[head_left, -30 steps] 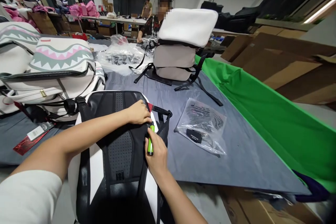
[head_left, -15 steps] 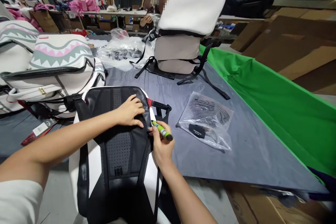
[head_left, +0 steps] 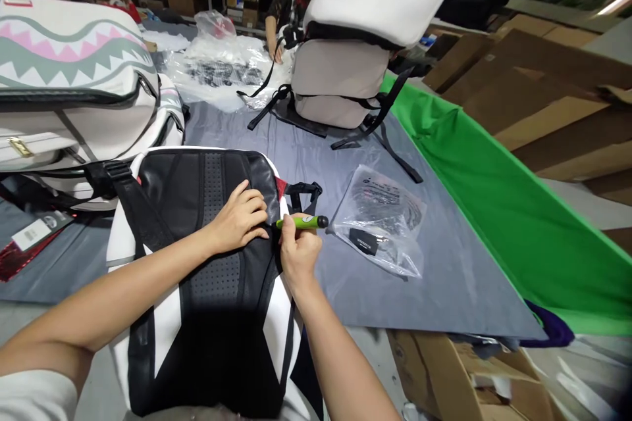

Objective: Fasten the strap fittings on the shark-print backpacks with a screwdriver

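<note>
Bag [head_left: 74,46] with toothed print sits at the left edge of the table [head_left: 444,289]. Black-and-white backpack [head_left: 168,177] lies back panel up, right of it, across the table's near edge. Left hand [head_left: 241,217] rests palm down on the upper right of that panel, fingers slightly spread, gripping nothing visible. Right hand [head_left: 302,253] is closed round a green marker [head_left: 311,222] at the backpack's right side; the marker lies right of the left hand, dark end pointing right. Stacked bags [head_left: 340,72] stand toward the far edge; clear plastic pouch [head_left: 382,210] lies nearer, short of the right edge.
</note>
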Action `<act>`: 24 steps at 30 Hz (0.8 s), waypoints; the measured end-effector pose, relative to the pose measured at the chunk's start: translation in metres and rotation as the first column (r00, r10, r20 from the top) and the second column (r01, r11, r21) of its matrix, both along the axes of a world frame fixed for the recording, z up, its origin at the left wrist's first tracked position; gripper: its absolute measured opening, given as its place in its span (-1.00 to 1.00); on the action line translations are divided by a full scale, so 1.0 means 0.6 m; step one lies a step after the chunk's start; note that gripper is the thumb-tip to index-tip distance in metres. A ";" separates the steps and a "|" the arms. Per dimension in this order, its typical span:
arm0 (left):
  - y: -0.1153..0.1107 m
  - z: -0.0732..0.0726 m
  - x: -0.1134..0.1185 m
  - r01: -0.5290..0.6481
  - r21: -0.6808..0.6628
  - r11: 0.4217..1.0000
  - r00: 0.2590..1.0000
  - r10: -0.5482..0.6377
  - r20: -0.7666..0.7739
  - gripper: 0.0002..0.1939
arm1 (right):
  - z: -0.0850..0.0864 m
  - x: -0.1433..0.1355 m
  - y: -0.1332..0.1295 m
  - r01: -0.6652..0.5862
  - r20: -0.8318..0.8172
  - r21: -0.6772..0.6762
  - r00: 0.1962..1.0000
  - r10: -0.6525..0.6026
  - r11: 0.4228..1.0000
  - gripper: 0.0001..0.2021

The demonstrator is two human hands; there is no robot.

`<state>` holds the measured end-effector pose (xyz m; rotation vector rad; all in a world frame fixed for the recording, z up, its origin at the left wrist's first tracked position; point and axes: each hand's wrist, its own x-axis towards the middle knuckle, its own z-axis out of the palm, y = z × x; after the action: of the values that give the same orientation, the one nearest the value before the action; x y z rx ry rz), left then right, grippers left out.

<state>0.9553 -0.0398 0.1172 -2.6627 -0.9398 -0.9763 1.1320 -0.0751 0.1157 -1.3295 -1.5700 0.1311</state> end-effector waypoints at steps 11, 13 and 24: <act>0.008 -0.015 -0.001 0.025 0.018 1.000 0.998 -0.025 0.050 -0.73 | -0.005 0.005 0.005 -0.009 0.101 0.034 0.995 0.005 0.999 -0.64; 0.010 -0.016 0.000 0.027 0.026 0.999 0.998 -0.029 0.054 -0.74 | -0.006 0.007 0.006 -0.013 0.106 0.046 0.994 0.008 0.999 -0.64; 0.013 -0.017 0.005 0.018 -0.005 1.000 0.999 -0.018 0.048 -0.78 | -0.007 0.016 0.007 -0.043 0.156 0.082 0.987 0.030 0.996 -0.67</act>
<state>0.9583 -0.0318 0.1072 -2.6675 -0.9311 -1.0476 1.1415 -0.0706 0.1117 -1.2698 -1.7121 -0.0169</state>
